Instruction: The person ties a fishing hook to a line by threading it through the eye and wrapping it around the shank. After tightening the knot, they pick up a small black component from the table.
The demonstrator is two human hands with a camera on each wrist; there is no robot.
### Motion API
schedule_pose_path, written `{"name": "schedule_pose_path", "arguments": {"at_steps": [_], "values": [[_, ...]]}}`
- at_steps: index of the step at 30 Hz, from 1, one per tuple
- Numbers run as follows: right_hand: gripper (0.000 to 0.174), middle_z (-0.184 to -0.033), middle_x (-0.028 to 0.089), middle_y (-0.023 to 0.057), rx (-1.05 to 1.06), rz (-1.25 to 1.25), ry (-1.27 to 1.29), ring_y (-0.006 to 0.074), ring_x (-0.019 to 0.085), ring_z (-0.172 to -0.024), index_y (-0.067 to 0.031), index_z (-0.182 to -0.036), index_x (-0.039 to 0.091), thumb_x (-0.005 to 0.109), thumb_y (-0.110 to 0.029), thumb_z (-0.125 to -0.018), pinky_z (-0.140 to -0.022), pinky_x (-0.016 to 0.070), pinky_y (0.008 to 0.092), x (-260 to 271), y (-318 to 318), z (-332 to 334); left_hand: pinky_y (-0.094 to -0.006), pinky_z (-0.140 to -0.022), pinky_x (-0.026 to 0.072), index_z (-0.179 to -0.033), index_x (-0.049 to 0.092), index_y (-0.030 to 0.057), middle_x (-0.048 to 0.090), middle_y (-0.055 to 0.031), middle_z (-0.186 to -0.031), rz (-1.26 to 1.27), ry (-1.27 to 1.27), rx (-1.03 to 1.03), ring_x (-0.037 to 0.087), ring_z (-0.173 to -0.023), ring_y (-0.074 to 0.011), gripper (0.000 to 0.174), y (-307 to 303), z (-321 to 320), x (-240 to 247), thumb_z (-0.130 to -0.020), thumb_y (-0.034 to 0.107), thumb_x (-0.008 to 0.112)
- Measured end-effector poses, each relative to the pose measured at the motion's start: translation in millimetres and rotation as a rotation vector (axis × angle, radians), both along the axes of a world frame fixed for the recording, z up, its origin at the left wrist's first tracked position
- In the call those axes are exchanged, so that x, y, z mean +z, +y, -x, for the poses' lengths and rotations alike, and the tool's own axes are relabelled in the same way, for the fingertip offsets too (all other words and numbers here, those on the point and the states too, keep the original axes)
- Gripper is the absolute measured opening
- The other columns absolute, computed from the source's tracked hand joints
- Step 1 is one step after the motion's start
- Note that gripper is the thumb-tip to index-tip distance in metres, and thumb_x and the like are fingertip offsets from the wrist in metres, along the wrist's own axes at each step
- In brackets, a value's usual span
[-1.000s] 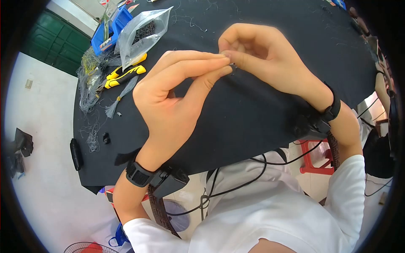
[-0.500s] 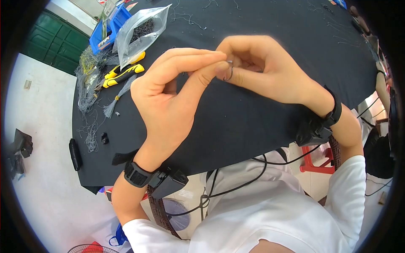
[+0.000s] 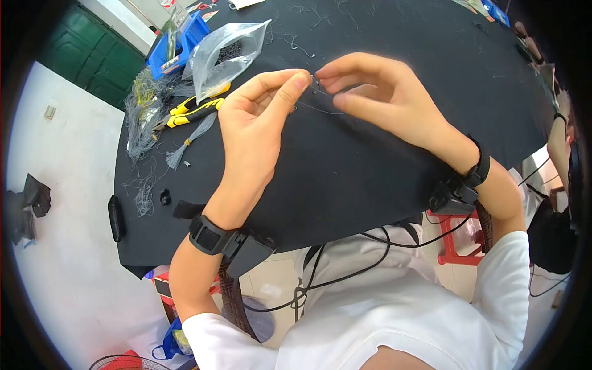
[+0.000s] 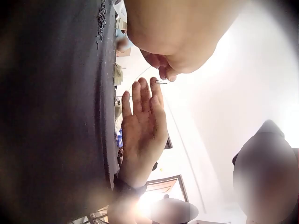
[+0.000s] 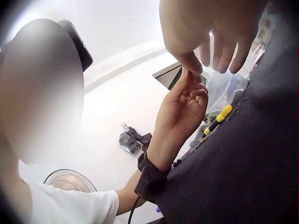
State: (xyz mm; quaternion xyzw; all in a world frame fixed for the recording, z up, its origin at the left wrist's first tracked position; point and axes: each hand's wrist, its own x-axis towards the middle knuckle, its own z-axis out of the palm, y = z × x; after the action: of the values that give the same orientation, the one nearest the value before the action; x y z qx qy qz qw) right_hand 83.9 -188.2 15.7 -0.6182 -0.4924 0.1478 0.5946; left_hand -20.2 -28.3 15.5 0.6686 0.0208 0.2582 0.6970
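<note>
My left hand [image 3: 262, 105] is raised over the black-covered table [image 3: 345, 185], thumb and forefinger pinching a small fish hook [image 4: 161, 83]; the fingertips partly hide it. From there a thin fishing line [image 3: 320, 110] runs in a slack curve toward my right hand [image 3: 391, 92]. That hand faces the left one, close to its fingertips, with its fingers extended and thumb apart. In the left wrist view the right palm shows with straight fingers, the forefinger tip right at the hook. The right wrist view shows the left thumb and forefinger together, the other fingers folded.
At the left lie yellow-and-black pliers [image 3: 197, 114], a tied bundle of line [image 3: 196, 137] and tangled line [image 3: 140, 139]. Behind them are a clear plastic bag [image 3: 213, 74] with dark small pieces and a blue bin [image 3: 192, 34]. Black cables [image 3: 345, 268] cross the lap.
The hands were together at the fingertips; now the right fingers have spread and drawn slightly apart from the left. The hook's curve hung between the hands; now line shows between them.
</note>
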Motion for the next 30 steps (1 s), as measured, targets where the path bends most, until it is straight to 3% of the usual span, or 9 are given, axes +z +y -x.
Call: {"name": "schedule_pose_path", "arguments": {"at_steps": [2, 5, 11, 14, 20, 23, 30], "values": [[0.024, -0.104, 0.060, 0.0071, -0.030, -0.002, -0.011, 0.0146, 0.057, -0.097, 0.0012, -0.109, 0.057, 0.056, -0.008, -0.086, -0.089, 0.0438, 0.0289, 2.1, -0.7, 0.0, -0.0169, -0.063, 0.0402, -0.094, 0.066, 0.0005, 0.066, -0.0033, -0.085, 0.019, -0.003, -0.008, 0.057, -0.074, -0.0041, 0.017, -0.9, -0.8, -0.7, -0.082, 0.013, 0.067], [0.025, -0.097, 0.063, 0.0061, -0.030, -0.004, -0.037, 0.0128, 0.058, -0.093, 0.0000, -0.103, 0.061, 0.059, -0.018, -0.085, -0.080, 0.0454, 0.0264, -0.5, 3.3, 0.6, -0.0185, -0.065, 0.0380, -0.097, 0.065, -0.0003, 0.065, -0.0033, -0.090, 0.027, 0.067, -0.037, 0.048, -0.071, -0.0041, 0.019, -2.6, 0.6, -0.4, -0.084, 0.013, 0.064], [0.017, -0.092, 0.064, 0.0036, -0.096, 0.018, -0.249, 0.0128, 0.059, -0.088, -0.0031, -0.093, 0.063, 0.060, -0.016, -0.084, -0.080, 0.0434, 0.0277, -1.0, 2.1, -3.1, -0.0186, -0.065, 0.0382, -0.098, 0.064, -0.0006, 0.065, -0.0043, -0.091, 0.015, 0.083, -0.074, 0.049, -0.070, -0.0044, 0.020, -4.8, 1.9, 1.3, -0.084, 0.013, 0.064], [0.012, -0.088, 0.063, 0.0049, -0.166, -0.093, -0.367, 0.0154, 0.060, -0.086, -0.0047, -0.088, 0.063, 0.062, -0.013, -0.080, -0.077, 0.0437, 0.0281, -3.5, 3.8, -6.2, -0.0184, -0.065, 0.0382, -0.098, 0.064, -0.0006, 0.065, -0.0044, -0.091, 0.029, 0.118, -0.089, 0.049, -0.071, -0.0041, 0.020, -5.4, 2.0, 0.7, -0.084, 0.014, 0.064], [0.008, -0.083, 0.060, 0.0047, -0.375, -0.128, -0.825, 0.0236, 0.057, -0.080, -0.0071, -0.078, 0.061, 0.065, -0.007, -0.071, -0.070, 0.0427, 0.0318, 8.9, 0.1, -2.8, -0.0179, -0.065, 0.0382, -0.098, 0.064, -0.0004, 0.065, -0.0042, -0.091, 0.015, 0.157, -0.108, 0.049, -0.071, -0.0035, 0.021, -4.9, 1.0, -1.0, -0.084, 0.015, 0.064], [0.008, -0.083, 0.058, 0.0032, -0.431, -0.146, -0.934, 0.0229, 0.056, -0.079, -0.0082, -0.076, 0.060, 0.065, -0.008, -0.070, -0.069, 0.0411, 0.0329, 10.4, 0.1, -1.9, -0.0178, -0.065, 0.0383, -0.099, 0.064, -0.0003, 0.065, -0.0040, -0.091, 0.013, 0.170, -0.122, 0.049, -0.072, -0.0036, 0.022, -1.4, 0.1, -0.8, -0.084, 0.016, 0.064], [0.008, -0.082, 0.057, 0.0015, -0.403, -0.083, -0.973, 0.0210, 0.055, -0.078, -0.0100, -0.077, 0.061, 0.067, -0.010, -0.071, -0.073, 0.0386, 0.0330, 12.6, -3.8, -2.1, -0.0186, -0.065, 0.0392, -0.099, 0.063, 0.0001, 0.064, -0.0035, -0.091, 0.081, 0.179, -0.202, 0.049, -0.071, -0.0041, 0.021, 0.9, -1.1, -3.5, -0.085, 0.016, 0.063]]}}
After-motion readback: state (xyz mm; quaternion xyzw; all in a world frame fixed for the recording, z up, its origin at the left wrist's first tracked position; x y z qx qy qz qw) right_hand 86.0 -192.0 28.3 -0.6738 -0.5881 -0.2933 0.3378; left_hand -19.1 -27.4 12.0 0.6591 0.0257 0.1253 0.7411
